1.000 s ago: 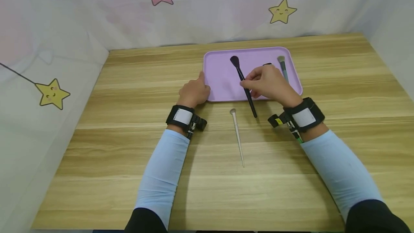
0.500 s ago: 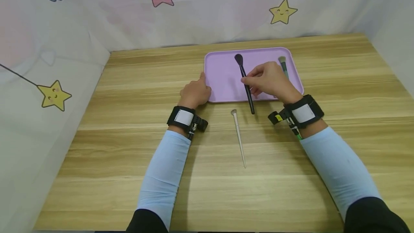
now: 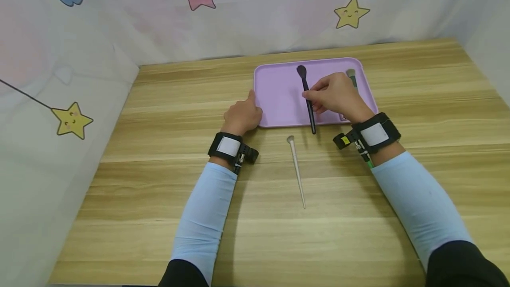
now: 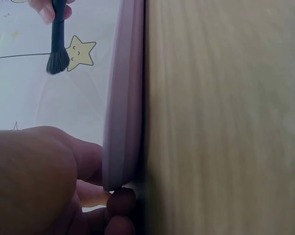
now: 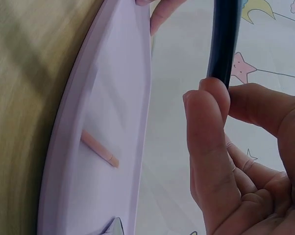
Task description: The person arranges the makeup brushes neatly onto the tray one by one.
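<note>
Because it looks light, with a stiff handle, the black brush (image 3: 311,112) suits a mid-handle pinch, which the right hand (image 3: 338,96) uses above the purple tray (image 3: 275,96), sparing the seemingly soft bristles; the left hand (image 3: 243,115) grips the tray's near-left corner

Smooth pale-blue fabric sleeves (image 3: 205,220), black cloth sleeves (image 3: 184,273) higher up. Wide black wrist straps (image 3: 390,127) with white rectangular patches (image 3: 229,146), small black cameras (image 3: 251,155); yellow mark (image 3: 345,139) on right one.
</note>
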`<state>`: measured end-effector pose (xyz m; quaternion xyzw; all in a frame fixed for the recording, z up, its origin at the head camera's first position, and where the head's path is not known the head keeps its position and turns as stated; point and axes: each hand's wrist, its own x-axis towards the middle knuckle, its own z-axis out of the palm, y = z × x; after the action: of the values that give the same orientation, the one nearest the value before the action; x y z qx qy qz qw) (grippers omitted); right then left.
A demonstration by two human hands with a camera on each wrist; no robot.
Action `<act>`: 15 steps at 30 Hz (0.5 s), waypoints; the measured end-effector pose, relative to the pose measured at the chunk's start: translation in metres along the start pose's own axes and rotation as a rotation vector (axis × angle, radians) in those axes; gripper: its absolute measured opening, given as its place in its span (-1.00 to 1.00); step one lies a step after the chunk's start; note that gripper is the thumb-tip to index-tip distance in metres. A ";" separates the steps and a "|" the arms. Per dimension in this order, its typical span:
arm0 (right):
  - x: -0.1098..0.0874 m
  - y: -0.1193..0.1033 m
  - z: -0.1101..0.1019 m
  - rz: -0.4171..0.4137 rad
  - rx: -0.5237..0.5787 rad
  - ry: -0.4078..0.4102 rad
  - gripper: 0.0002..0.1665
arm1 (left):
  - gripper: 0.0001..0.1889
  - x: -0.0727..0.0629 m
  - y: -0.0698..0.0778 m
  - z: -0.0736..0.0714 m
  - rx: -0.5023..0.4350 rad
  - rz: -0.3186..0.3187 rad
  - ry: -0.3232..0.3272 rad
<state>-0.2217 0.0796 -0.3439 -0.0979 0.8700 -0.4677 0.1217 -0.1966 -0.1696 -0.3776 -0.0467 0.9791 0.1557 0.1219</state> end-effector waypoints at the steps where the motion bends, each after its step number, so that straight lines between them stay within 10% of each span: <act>1: 0.001 0.000 0.000 0.003 0.000 0.000 -0.62 | -0.30 0.000 0.000 0.000 0.001 0.000 0.001; 15: 0.011 0.000 0.002 0.013 -0.031 0.014 -0.60 | -0.31 0.001 0.001 0.000 0.008 -0.012 -0.005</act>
<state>-0.2319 0.0750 -0.3467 -0.0908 0.8787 -0.4539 0.1170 -0.1975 -0.1693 -0.3773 -0.0518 0.9791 0.1510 0.1257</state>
